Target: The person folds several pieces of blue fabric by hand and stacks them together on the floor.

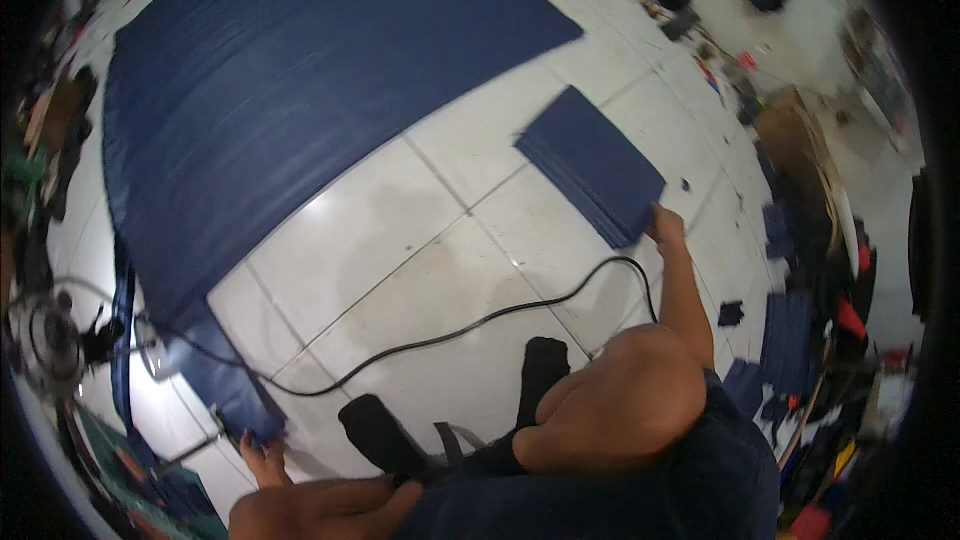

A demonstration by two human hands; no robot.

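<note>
Stack [590, 160] is in the right grip [667, 228]: thumb and fingers pinching the corner nearest the person. Roughly rectangular, navy, top face flat, smooth and plain. Several layers show as parallel lines along its left long edge, fairly well lined up, slightly stepped. Sits right of centre, skewed, over the white tile floor [370, 230]; can't tell if the held corner is lifted.

Left grip [264, 458] is well apart, low left, at the near end of a navy strip [232, 380]. Fingers at its edge; can't tell if they're pinching it or just resting. Thin metal bar [218, 425] just beside those fingers.

Black cable [480, 322] snakes across the floor between the two grips, over the strip on the left, bending near the right forearm. Two dark-covered feet [545, 365] on the near side of it.

Further out: big navy sheet [300, 70] spread flat upper left, same colour as the stack, bare tile between them. Fan [45, 340] at far left. Navy scraps [787, 340] piled along the right.
</note>
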